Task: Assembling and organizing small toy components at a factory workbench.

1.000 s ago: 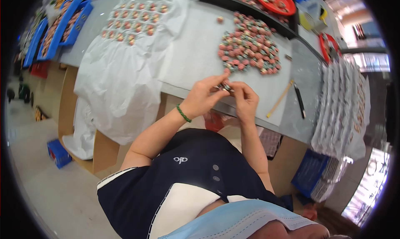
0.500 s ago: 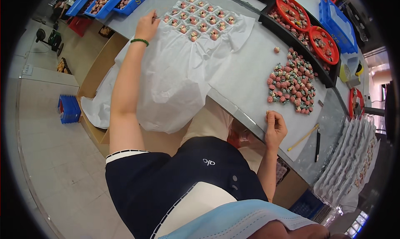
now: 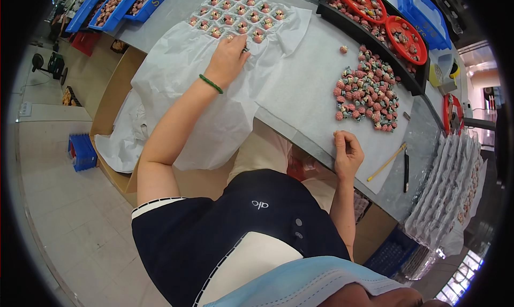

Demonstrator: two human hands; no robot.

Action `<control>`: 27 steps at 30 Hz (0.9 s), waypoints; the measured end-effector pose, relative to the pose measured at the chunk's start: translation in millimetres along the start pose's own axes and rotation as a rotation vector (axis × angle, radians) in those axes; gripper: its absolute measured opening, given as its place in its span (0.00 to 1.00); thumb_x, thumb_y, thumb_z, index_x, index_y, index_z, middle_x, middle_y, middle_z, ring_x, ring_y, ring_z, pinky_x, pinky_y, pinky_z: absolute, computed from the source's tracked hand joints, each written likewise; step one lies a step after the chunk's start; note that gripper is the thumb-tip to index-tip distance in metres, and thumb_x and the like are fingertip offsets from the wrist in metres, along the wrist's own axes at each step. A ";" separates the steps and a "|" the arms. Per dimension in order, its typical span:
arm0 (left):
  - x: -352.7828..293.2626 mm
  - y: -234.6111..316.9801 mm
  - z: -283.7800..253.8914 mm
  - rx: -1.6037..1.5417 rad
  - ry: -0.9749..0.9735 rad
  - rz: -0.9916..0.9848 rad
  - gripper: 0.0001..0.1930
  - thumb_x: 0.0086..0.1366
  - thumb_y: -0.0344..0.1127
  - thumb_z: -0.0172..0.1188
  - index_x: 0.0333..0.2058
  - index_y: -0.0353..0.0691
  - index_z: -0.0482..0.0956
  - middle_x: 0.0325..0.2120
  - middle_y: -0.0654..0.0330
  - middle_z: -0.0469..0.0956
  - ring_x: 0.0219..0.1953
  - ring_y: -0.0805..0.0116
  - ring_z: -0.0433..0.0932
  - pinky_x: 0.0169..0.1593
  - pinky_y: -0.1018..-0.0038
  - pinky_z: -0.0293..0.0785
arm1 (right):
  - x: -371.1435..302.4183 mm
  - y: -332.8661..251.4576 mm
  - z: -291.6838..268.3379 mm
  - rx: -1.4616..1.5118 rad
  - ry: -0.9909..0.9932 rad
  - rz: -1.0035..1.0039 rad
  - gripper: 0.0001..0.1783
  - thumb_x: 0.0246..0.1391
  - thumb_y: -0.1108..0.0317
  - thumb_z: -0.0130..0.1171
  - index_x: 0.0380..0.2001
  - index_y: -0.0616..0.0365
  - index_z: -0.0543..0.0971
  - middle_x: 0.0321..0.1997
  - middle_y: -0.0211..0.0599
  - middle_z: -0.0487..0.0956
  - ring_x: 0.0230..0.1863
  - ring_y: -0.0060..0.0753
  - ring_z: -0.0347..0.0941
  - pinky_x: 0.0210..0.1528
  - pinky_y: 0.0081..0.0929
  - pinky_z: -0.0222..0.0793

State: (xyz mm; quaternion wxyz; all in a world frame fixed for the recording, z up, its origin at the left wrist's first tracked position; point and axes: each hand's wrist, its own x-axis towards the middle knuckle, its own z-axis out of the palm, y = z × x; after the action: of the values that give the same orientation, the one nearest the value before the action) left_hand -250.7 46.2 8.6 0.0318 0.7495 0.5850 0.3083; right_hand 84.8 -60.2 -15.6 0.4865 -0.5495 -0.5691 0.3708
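Note:
My left hand (image 3: 227, 62), a green band at its wrist, is at the near edge of a white compartment tray (image 3: 234, 24). Its fingers are closed, and a dark bit shows beside the thumb; what they hold is mostly hidden. Small pink berry-like figures (image 3: 258, 35) sit in the tray's cells, and thin white sheeting (image 3: 195, 87) spreads out under it. At the table's front edge, my right hand (image 3: 349, 156) is closed, with a tiny yellowish piece at the thumb and fingertip, too small to name. Beyond it lies a heap of similar pink figures (image 3: 369, 90), with a single one (image 3: 344, 49) apart.
Behind the heap stands a black tray (image 3: 420, 86) bearing red round dishes (image 3: 423, 55). A yellow stick (image 3: 386, 162) and a black pen-like tool (image 3: 406, 170) lie at the right. Stacked filled trays (image 3: 444, 184) stand beyond. Blue bins (image 3: 140, 13) are at the far left.
My left hand has moved from the tray's left side rightward and nearer, to its front edge. My right hand stays closed in nearly the same place. The whole view has shifted slightly.

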 end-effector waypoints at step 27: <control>41.9 121.1 44.0 0.318 0.068 0.196 0.26 0.57 0.46 0.51 0.51 0.37 0.62 0.53 0.44 0.57 0.55 0.45 0.55 0.54 0.56 0.53 | 65.3 -16.8 -25.5 -0.387 0.030 -0.302 0.13 0.41 0.77 0.57 0.34 0.59 0.74 0.34 0.37 0.73 0.26 0.24 0.70 0.22 0.17 0.66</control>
State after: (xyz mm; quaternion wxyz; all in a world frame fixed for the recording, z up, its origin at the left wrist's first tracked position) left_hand -119.7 59.6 40.3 -0.1370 0.7875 0.5513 0.2391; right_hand 109.9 -0.7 16.4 0.4306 -0.5464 -0.6980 0.1699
